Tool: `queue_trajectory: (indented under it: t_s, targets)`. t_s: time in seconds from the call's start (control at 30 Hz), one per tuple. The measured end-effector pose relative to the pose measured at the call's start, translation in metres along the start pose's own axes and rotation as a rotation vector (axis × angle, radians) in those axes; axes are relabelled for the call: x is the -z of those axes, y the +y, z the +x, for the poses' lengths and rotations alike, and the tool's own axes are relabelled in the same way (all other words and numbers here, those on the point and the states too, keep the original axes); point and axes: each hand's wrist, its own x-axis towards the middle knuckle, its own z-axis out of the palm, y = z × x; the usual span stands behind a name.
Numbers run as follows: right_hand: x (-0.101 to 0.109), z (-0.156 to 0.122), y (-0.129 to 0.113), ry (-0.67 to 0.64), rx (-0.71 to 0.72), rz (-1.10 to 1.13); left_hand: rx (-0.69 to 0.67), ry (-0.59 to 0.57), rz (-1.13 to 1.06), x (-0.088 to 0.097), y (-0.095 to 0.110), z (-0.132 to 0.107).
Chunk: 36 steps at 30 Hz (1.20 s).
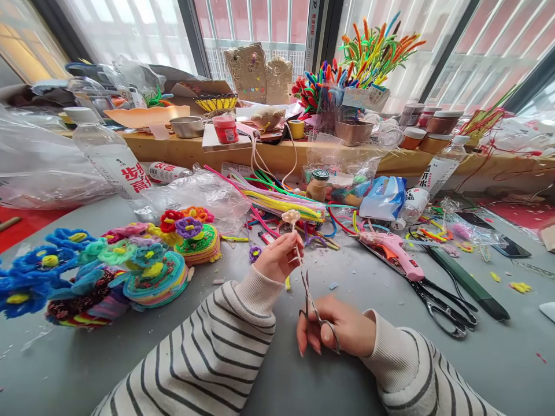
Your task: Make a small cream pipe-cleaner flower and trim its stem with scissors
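My left hand [280, 254] pinches the thin stem of a small cream pipe-cleaner flower [291, 217], held upright above the grey table [277, 370]. My right hand [336, 329] grips a pair of small scissors [313, 306], whose blades point up toward the stem just below my left fingers. Both arms wear striped sleeves.
Finished pipe-cleaner flowers and coiled discs [130, 266] lie at the left. Loose pipe cleaners [281, 202], a pink glue gun [392, 251] and large black scissors [446, 306] sit behind and to the right. A water bottle [113, 159] stands at the left. A cluttered wooden shelf [281, 153] runs along the back.
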Motion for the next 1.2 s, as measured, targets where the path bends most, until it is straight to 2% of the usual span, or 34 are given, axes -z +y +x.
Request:
queue_trajectory:
  t_s: [0.3,0.5,0.7,0.93,1.2]
  targets:
    - [-0.001,0.0014,0.0011,0.013,0.063,0.013,-0.022,-0.049,0.075,0.002,-0.0024,0.0016]
    - [-0.0022,0.0033,0.0005,0.066,0.094,0.044,-0.064,-0.01,0.092,0.003,-0.0028,0.0019]
    - [-0.002,0.0033,0.0046,0.135,0.021,0.071,-0.116,0.045,0.081,0.0025,-0.0022,0.003]
    - [-0.0023,0.0036,0.0088,0.155,-0.04,0.142,-0.145,0.064,0.062,0.0049,-0.0034,0.0042]
    - [-0.0037,0.0046,0.007,0.212,-0.131,0.097,-0.161,0.08,-0.04,0.0049,-0.0032,0.0045]
